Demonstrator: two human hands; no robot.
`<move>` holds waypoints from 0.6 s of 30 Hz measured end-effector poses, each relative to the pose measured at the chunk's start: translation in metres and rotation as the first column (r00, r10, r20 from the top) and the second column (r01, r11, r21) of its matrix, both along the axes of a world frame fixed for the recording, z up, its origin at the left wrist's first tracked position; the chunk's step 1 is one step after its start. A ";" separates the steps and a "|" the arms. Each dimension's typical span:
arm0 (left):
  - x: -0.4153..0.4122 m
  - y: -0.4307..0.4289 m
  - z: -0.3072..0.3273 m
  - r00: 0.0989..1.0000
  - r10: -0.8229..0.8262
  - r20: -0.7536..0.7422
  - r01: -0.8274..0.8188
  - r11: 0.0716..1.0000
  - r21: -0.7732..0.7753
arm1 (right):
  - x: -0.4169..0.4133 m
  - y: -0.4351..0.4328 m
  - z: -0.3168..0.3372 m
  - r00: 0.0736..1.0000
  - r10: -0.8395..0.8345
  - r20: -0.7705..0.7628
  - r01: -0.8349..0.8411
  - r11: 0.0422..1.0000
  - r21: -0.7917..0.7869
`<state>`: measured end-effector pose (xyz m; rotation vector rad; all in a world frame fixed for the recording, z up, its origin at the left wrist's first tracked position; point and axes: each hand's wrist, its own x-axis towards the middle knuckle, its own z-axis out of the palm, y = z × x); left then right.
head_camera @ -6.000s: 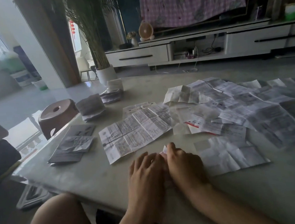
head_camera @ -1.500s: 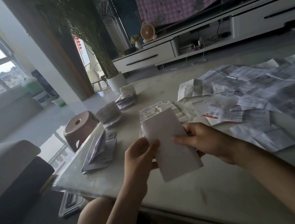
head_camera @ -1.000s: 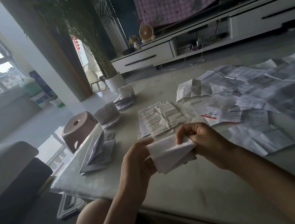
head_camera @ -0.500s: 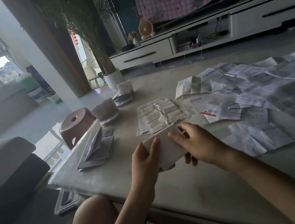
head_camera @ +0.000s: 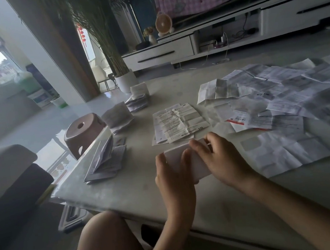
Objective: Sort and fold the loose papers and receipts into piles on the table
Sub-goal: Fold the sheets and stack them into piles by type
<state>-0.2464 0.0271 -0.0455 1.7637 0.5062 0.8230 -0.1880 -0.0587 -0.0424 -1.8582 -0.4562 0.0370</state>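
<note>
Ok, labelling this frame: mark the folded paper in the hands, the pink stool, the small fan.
folded paper (head_camera: pixel 174 159): head view, bare white face.
pink stool (head_camera: pixel 91 131): head view, top face.
small fan (head_camera: pixel 163 24): head view, round grille.

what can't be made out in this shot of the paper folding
Head view: much of the folded paper is covered by the left hand and right hand; its crease is hidden.
Print on the receipt stack is too small to read.
The loose papers are cut off by the right edge.
Sheet count in the corner pile is unclear; sheets overlap.
</note>
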 end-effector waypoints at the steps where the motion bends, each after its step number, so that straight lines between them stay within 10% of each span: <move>1: 0.000 0.001 0.000 1.000 -0.014 -0.006 0.014 1.000 -0.013 | -0.003 0.000 -0.001 0.996 -0.025 0.086 0.032 0.996 -0.088; 5: -0.003 0.010 -0.002 0.988 -0.084 -0.126 0.087 0.996 0.018 | -0.011 0.002 -0.007 0.966 -0.084 0.245 0.169 0.921 -0.350; 9: -0.009 0.028 -0.002 0.968 -0.184 -0.169 0.184 0.983 -0.017 | 0.004 0.002 0.001 0.998 -0.007 -0.055 0.004 0.999 -0.053; 13: -0.013 0.047 0.014 0.866 -0.493 -0.083 0.403 0.787 -0.468 | 0.012 -0.005 0.006 0.900 0.104 -0.424 -0.040 0.987 0.157; 18: -0.016 0.056 0.013 0.820 -0.571 -0.042 0.557 0.813 -0.171 | 0.008 -0.004 0.009 0.860 0.191 -0.474 -0.155 0.981 0.114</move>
